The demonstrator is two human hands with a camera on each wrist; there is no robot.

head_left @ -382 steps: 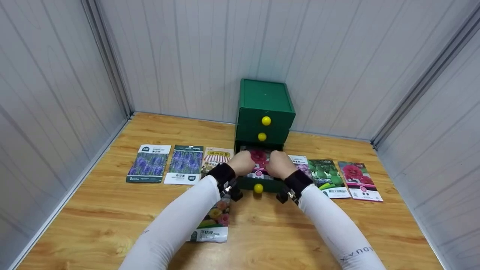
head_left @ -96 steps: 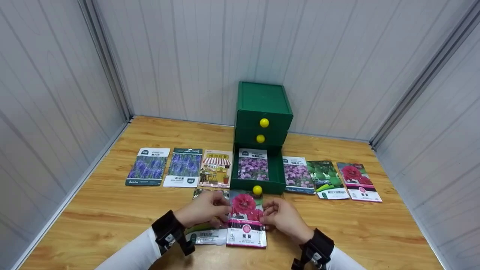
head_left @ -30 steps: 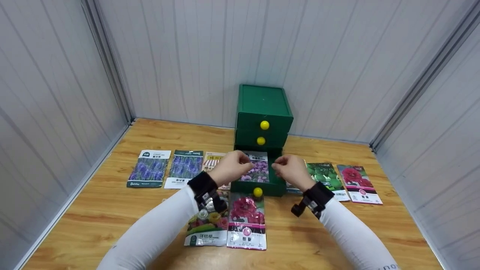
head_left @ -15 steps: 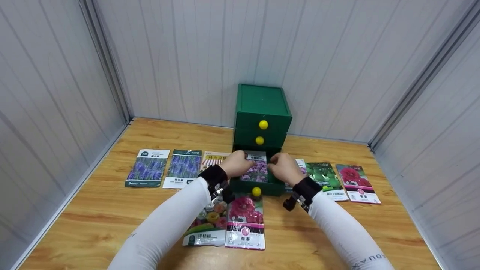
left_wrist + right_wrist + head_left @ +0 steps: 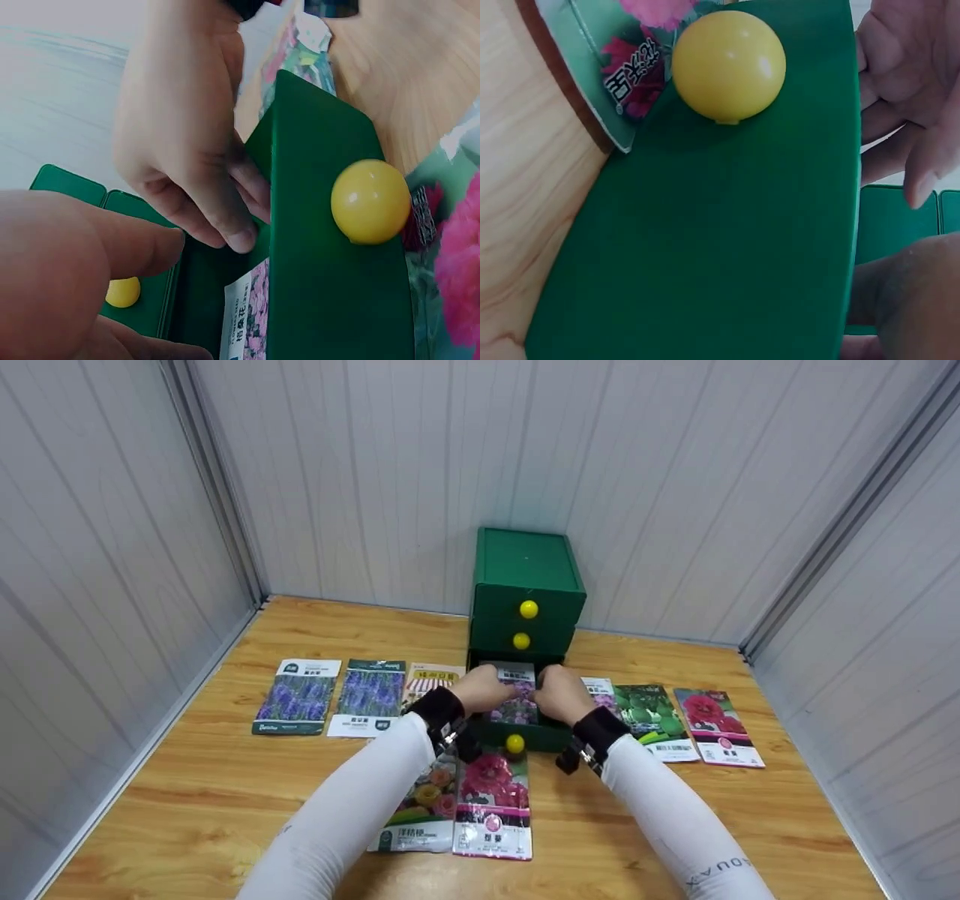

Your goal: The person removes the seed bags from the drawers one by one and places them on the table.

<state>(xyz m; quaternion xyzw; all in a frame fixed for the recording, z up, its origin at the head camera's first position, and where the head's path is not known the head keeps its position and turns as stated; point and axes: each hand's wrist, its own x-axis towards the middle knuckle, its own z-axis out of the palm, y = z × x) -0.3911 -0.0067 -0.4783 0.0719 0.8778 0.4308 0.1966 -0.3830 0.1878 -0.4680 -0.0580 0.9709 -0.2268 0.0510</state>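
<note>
Both hands reach into the pulled-out bottom drawer point(image 5: 551, 737) of a green cabinet point(image 5: 527, 559). Inside lies a purple-flowered seed packet point(image 5: 514, 712), its end showing beside the drawer front in the left wrist view. My left hand point(image 5: 480, 690) is over the packet's left side; thumb and finger stand apart in the left wrist view. My right hand point(image 5: 562, 694) is at its right side. In the left wrist view the right hand point(image 5: 180, 112) dips loosely bent fingertips point(image 5: 241, 240) into the drawer, visibly apart from the packet.
Two seed packets lie before the drawer: mixed flowers point(image 5: 424, 802) and pink hollyhock point(image 5: 491, 810). Lavender packets point(image 5: 296, 697) and a storefront packet point(image 5: 433, 679) lie left. To the right are a purple one point(image 5: 600, 690), a green one point(image 5: 652, 716) and a red-flowered one point(image 5: 716, 724).
The pink hollyhock packet went from the drawer to the table beside the mixed-flower packet, exposing the purple one. Both hands then returned to the drawer and came lower and closer together.
</note>
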